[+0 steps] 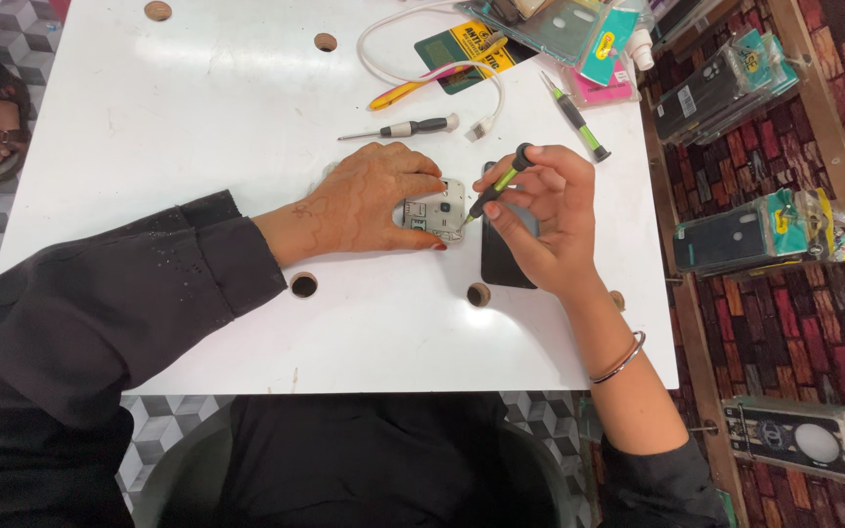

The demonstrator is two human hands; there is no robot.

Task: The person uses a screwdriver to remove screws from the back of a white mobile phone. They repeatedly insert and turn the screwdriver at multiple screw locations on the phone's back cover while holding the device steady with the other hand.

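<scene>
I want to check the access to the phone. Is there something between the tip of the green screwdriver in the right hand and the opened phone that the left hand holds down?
Nothing visible does. The right hand holds the green screwdriver with its tip at the right edge of the opened phone. The left hand covers only the phone's left part, and the black panel lies beside it.

A phone repair shop: small screwdrivers (398, 128) and a white cable (422, 59) lie on the white desk (198, 117), with packaged phone cases (735, 83) displayed at three o'clock.
</scene>
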